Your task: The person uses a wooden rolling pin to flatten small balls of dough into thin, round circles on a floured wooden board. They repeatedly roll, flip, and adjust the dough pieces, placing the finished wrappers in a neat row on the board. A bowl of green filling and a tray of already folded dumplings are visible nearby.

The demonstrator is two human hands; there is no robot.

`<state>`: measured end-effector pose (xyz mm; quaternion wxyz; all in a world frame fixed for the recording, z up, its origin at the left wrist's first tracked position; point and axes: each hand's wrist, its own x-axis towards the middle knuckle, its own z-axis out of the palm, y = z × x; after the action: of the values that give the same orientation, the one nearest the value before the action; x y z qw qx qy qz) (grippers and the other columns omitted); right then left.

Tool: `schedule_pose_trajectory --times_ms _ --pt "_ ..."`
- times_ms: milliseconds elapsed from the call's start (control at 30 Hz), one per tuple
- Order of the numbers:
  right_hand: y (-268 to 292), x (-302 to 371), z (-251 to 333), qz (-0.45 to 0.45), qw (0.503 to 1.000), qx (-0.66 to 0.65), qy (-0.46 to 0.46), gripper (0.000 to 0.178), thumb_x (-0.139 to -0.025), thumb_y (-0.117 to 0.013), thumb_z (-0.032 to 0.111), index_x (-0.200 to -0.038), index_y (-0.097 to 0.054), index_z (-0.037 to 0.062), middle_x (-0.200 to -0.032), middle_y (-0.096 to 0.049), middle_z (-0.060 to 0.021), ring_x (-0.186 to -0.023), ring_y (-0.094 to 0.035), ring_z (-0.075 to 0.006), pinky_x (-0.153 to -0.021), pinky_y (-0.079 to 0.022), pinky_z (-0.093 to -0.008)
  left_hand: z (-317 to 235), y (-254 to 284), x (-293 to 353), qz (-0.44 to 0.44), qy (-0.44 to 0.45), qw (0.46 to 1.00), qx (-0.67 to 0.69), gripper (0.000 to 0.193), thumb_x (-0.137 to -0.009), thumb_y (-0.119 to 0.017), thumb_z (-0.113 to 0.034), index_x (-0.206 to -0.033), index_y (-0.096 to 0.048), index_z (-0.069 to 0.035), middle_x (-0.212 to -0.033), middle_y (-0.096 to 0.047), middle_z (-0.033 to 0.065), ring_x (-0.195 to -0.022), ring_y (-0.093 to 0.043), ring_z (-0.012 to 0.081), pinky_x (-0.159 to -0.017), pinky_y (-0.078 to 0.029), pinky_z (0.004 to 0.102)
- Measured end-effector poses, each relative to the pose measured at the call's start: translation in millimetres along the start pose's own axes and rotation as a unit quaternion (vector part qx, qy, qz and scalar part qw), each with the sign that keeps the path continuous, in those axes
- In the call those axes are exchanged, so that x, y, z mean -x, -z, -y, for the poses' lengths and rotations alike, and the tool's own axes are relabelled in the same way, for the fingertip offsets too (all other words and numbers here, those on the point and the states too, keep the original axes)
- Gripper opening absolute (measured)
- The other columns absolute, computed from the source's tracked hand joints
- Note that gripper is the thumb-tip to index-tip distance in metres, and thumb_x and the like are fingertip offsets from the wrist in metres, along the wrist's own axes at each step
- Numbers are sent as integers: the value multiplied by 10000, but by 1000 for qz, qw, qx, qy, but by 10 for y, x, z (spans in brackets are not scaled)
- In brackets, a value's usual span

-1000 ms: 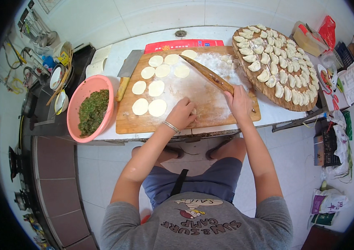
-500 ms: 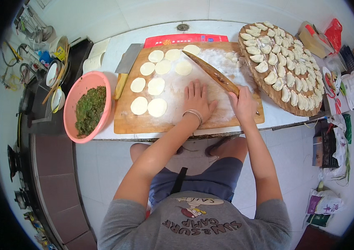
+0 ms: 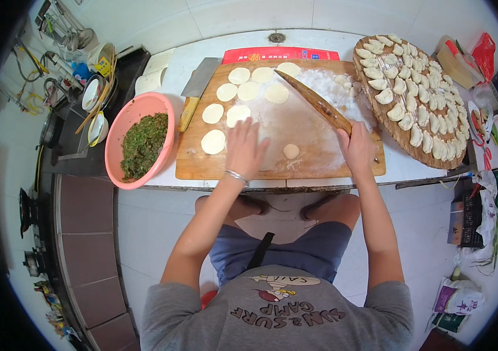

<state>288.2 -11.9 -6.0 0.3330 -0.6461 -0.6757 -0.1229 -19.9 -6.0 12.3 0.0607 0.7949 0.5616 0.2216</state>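
My right hand [image 3: 358, 146] is closed round the near end of a long, tapered wooden rolling pin [image 3: 313, 100], which slants to the far left across the floured wooden board [image 3: 319, 167]. My left hand [image 3: 245, 151] lies over the board with fingers stretched out, its fingertips at the near edge of a round dough wrapper [image 3: 238, 114]. It hides what is under the palm. Between the hands sits a small flattened dough disc [image 3: 291, 151]. Several thin wrappers [image 3: 249, 90] spread over the board's left half, and small dough pieces [image 3: 347, 82] lie in flour at the far right.
A pink basin [image 3: 170, 140] of green chopped filling stands left of the board. A cleaver [image 3: 203, 76] with a wooden handle lies along the board's left edge. To the right, a round wooden board [image 3: 386, 126] carries rows of dumplings. Scissors [image 3: 486, 153] lie beyond it.
My left hand has moved left from the board's middle to the wrappers, uncovering the small dough disc. The right hand keeps hold of the rolling pin. The whole view has shifted slightly.
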Motion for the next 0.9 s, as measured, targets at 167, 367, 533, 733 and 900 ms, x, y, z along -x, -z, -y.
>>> schedule_pose_trajectory --times_ms 167,367,533,733,900 --pt "-6 -7 8 -14 1000 -9 10 360 -899 -661 388 -1053 -580 72 -894 -582 -90 -797 -625 -296 -602 -513 -401 528 132 285 25 30 999 -29 568 -987 -470 -356 -1435 -443 -8 -1507 -410 201 -1405 -358 382 -1168 -229 514" --pt "35 -17 30 -14 1000 -1 15 353 -898 -662 386 -1039 -579 74 -882 -574 -87 -795 -623 -291 -602 -511 -390 499 236 404 46 52 991 -118 710 -972 -489 -422 -1509 -299 3 -1574 -270 236 -1450 -243 433 -1179 -185 538" --pt "48 -16 41 -5 1000 0 10 347 -899 -662 378 -1046 -583 74 -894 -584 -85 -797 -626 -286 -602 -511 -384 212 32 372 106 -24 987 -114 775 -963 -494 -472 -1528 -250 -1 -1603 -158 253 -1460 -163 478 -1186 -156 547" --pt "49 -17 34 -1 1000 1 5 346 -895 -670 371 -1051 -585 74 -902 -592 -78 -800 -628 -284 -606 -512 -384 29 -230 -163 118 -112 984 -76 789 -962 -470 -524 -1540 -247 -36 -1609 -167 231 -1469 -158 461 -1193 -161 526" --pt "54 -18 62 -2 1000 0 2 358 -886 -677 375 -1055 -580 74 -906 -592 -75 -797 -626 -287 -608 -512 -390 -74 -319 -523 114 -107 982 -103 742 -976 -466 -486 -1534 -263 -42 -1609 -184 220 -1472 -180 437 -1193 -173 518"
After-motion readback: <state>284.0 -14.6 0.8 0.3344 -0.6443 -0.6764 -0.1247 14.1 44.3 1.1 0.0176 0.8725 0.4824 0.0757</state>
